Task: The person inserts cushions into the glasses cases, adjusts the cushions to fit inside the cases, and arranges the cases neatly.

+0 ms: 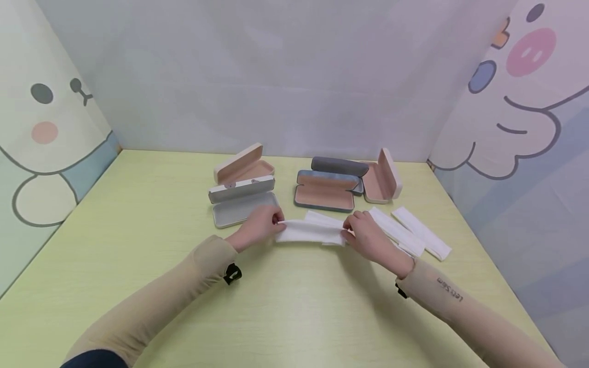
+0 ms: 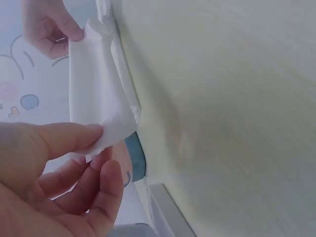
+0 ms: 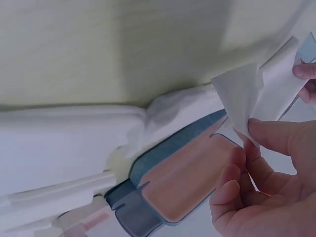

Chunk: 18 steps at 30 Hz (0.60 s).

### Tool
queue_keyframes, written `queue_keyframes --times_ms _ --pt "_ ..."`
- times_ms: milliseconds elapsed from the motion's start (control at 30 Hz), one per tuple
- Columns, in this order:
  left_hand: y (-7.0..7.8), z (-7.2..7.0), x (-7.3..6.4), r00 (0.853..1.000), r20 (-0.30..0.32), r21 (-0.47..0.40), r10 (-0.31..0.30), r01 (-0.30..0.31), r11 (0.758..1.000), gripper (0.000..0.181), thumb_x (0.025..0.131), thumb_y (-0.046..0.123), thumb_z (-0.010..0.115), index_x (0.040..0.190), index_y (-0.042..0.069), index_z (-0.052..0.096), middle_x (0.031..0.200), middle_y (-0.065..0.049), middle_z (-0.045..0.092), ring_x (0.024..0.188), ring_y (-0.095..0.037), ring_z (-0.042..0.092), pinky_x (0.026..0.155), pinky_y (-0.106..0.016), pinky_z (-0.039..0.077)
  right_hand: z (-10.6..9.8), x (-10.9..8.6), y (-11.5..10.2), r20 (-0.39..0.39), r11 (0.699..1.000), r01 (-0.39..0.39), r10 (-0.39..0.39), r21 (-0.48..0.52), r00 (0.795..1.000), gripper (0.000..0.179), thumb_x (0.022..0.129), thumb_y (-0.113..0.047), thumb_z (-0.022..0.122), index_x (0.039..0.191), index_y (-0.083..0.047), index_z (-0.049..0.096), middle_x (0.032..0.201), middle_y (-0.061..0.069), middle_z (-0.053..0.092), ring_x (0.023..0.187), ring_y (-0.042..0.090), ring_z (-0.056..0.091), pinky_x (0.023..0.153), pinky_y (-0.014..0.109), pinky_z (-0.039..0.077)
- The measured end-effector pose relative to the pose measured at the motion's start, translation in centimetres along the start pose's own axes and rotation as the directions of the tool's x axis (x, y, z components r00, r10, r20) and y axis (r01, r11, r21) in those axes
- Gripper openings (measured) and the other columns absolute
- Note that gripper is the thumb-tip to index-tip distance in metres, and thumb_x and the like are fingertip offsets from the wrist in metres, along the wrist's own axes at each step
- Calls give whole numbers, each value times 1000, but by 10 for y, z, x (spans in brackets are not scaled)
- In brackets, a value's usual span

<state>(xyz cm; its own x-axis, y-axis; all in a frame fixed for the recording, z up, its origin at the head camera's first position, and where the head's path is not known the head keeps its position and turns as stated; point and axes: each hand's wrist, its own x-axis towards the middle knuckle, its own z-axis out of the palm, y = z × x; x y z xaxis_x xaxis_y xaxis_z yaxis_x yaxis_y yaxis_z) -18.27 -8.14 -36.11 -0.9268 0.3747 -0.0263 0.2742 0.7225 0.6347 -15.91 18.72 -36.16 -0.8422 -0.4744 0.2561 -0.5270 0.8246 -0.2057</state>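
The left hand [image 1: 260, 224] and right hand [image 1: 369, 236] each pinch one end of the white cloth [image 1: 309, 231] just nearside of the blue case [image 1: 324, 198], where uneven pull could let an edge slip and skew it.

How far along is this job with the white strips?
Looks done: the front blue case stands open; several white strips lie at right. In hand: the left hand and right hand pinch another strip. Possibly left: filling that case, which shows no strip inside.
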Motion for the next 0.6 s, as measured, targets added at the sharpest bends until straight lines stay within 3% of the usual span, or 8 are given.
queue_keyframes --times_ms 267,600 --pt "-4 -19 -12 996 -91 -50 2 -6 999 9 86 7 67 80 4 62 80 -8 62 75 -15 52 68 -23 41 -9 22 -2 10 998 63 -64 19 998 9 86 -4 68 85 -1 60 80 12 59 74 24 51 73 40 42" --pt "-10 -39 -28 988 -156 -3 -14 14 1000 9 86 10 68 87 1 68 86 -12 69 80 -20 61 74 -30 50 -16 47 -14 41 992 125 -127 33 991 9 87 -5 67 87 1 61 82 12 58 77 25 48 76 39 41"
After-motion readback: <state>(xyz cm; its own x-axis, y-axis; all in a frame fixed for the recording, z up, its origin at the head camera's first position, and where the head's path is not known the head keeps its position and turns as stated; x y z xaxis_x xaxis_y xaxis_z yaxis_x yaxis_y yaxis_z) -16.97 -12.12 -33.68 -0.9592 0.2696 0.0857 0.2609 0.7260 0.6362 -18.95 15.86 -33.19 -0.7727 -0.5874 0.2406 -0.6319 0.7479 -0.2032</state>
